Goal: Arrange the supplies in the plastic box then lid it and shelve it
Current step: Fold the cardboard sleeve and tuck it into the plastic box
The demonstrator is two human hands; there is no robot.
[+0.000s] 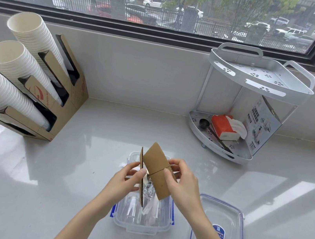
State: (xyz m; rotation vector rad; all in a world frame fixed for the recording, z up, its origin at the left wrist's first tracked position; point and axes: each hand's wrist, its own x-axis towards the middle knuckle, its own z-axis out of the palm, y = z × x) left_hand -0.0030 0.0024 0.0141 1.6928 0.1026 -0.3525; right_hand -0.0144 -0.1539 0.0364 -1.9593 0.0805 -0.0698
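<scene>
Cup holder: standing at the far left of the worktop, carrying stacked white paper cups.
Left hand: reaching in from below, forearm angling up and right, thumb and fingers pinching the edge-on cardboard piece.
Plastic box: sitting open on the worktop under both hands, holding clear wrapped supplies.
Right hand: fingers curling around the flat cardboard sleeve, gripping it above the box.
Lid: lying flat just right of the box.
Corner shelf: standing at the far right.

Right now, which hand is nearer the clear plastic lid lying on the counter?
Right. The right hand holds the brown cardboard piece just left of the clear plastic lid; the left hand grips the cardboard's far side, farther left over the clear plastic box.
</scene>
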